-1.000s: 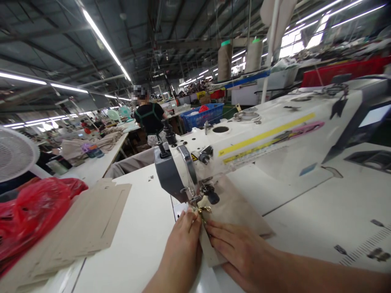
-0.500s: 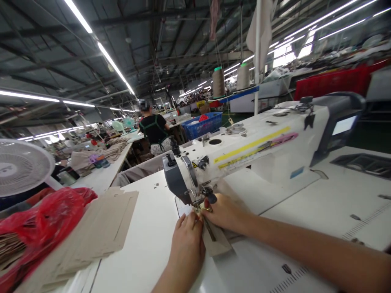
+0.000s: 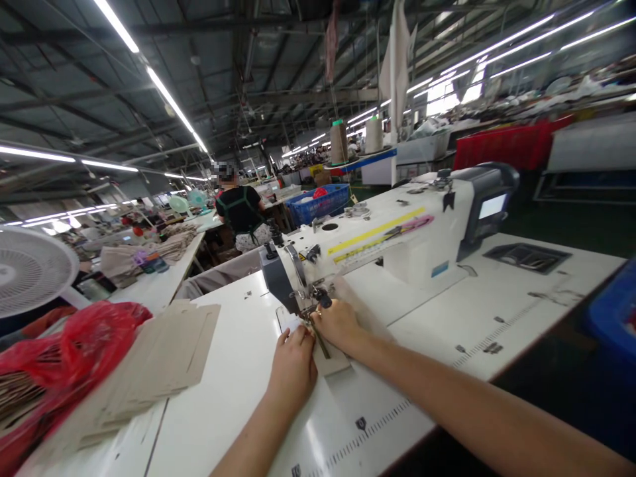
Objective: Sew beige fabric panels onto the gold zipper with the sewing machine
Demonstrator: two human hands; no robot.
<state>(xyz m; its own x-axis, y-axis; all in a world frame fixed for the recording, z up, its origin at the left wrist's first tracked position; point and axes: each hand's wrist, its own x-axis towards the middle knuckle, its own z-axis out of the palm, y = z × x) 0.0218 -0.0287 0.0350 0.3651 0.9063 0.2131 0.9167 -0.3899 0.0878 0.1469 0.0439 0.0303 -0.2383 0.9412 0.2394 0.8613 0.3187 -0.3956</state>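
A white sewing machine [image 3: 370, 235] stands over the tabletop, its needle area just beyond my fingers. Under the needle lies a small beige fabric piece [image 3: 335, 366] with a dark strip [image 3: 322, 346] running along it. My left hand [image 3: 293, 363] is on the left side of the piece, fingers bent and held together, thumb mostly hidden. From the right, my right hand [image 3: 338, 324] reaches in close to the presser foot with its fingers curled at the fabric; their tips are partly hidden.
Left of the machine lies a fanned stack of beige panels [image 3: 173, 358] beside a red plastic bag [image 3: 94, 344]. A white fan [image 3: 34, 271] stands at the left edge. Thread cones [image 3: 339, 142] rise behind the machine. A person [image 3: 241, 205] sits further back, near a blue crate [image 3: 320, 204].
The camera view has shifted, so more of the table's front and right side shows. Both hands keep to the fabric at the needle; any feed of the piece is too small to tell.
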